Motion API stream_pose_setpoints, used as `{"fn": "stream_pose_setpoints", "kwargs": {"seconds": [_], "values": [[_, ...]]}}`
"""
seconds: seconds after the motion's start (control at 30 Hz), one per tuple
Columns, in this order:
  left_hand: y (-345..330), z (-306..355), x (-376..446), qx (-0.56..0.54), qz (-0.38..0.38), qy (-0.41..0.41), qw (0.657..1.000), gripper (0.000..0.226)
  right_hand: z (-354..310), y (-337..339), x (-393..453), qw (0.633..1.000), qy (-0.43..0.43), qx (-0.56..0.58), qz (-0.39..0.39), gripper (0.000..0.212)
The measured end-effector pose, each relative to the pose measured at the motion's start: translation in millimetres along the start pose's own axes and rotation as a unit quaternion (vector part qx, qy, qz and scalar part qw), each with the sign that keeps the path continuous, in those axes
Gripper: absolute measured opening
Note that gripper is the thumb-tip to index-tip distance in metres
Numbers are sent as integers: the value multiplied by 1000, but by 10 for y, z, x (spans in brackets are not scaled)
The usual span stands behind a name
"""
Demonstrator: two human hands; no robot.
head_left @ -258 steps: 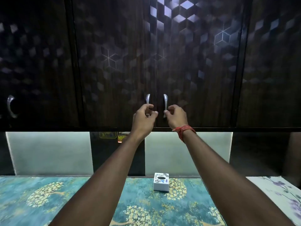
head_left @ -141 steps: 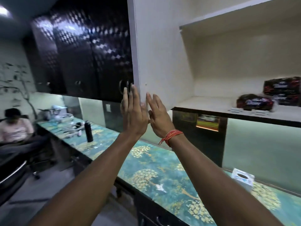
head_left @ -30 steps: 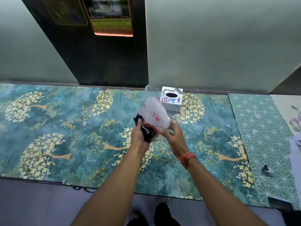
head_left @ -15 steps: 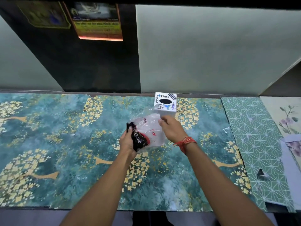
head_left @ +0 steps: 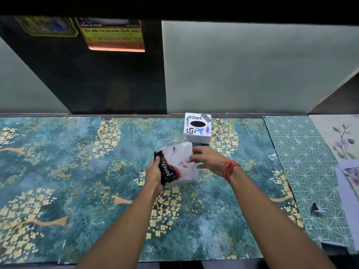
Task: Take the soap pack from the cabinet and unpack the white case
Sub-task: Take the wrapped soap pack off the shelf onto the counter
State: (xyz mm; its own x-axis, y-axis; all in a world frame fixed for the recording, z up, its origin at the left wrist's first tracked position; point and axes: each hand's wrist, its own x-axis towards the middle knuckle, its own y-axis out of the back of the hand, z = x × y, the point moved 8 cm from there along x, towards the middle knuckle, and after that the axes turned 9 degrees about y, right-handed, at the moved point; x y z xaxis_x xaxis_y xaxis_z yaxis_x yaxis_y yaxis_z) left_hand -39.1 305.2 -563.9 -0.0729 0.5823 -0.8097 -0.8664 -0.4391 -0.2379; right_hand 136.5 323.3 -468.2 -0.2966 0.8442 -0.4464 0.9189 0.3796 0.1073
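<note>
The soap pack [head_left: 175,167] is a black "Dove" wrapper inside a thin clear-white plastic bag with small red marks. It rests low over the teal counter [head_left: 77,171]. My left hand [head_left: 154,174] grips its black left end. My right hand [head_left: 207,161] pinches the plastic at the right side, a red thread around that wrist. Whatever is inside the bag is hidden by the plastic.
A small white box [head_left: 197,128] with stickers and a dark oval hole stands right behind the pack, against the wall. Green patterned paper [head_left: 303,162] covers the counter's right end. A dark wall panel holds posters [head_left: 112,34]. The counter's front edge runs near the bottom.
The pack has come down toward the counter. My right hand slid from the top of the bag to its right side. The view has tilted slightly.
</note>
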Motion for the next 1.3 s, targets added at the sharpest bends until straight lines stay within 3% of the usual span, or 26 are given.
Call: {"fn": "stream_pose_setpoints", "kwargs": {"seconds": [0.3,0.5,0.6,0.7,0.8,0.93,1.0,1.1,1.13,1.17,1.23,1.3], "values": [[-27,63,27,38,-1,2,999,27,132,-50,168,993,1,34,110,36],[422,353,139,52,116,-13,992,28,-86,338,66,946,78,198,246,27],[727,619,119,139,254,-62,955,41,20,539,-16,911,97,275,292,29],[868,837,-39,205,360,-122,902,39,295,514,-63,894,70,326,300,38],[898,919,-35,249,391,-143,875,43,529,365,-53,890,42,356,281,42],[795,967,-113,356,420,-152,821,68,581,130,40,908,23,349,232,43],[615,1030,-296,385,412,-228,794,70,551,52,78,909,22,356,214,46],[255,1072,-588,403,339,-414,743,39,460,-78,208,916,25,363,171,48],[165,1050,-594,405,298,-443,742,32,441,-128,281,919,23,360,157,43],[110,1013,-523,407,250,-438,762,31,444,-183,372,926,17,348,147,37],[47,873,-296,443,162,-352,808,35,527,-263,533,955,-16,259,142,34],[22,705,-151,527,123,-273,795,38,644,-265,642,983,-34,102,152,37]]}}
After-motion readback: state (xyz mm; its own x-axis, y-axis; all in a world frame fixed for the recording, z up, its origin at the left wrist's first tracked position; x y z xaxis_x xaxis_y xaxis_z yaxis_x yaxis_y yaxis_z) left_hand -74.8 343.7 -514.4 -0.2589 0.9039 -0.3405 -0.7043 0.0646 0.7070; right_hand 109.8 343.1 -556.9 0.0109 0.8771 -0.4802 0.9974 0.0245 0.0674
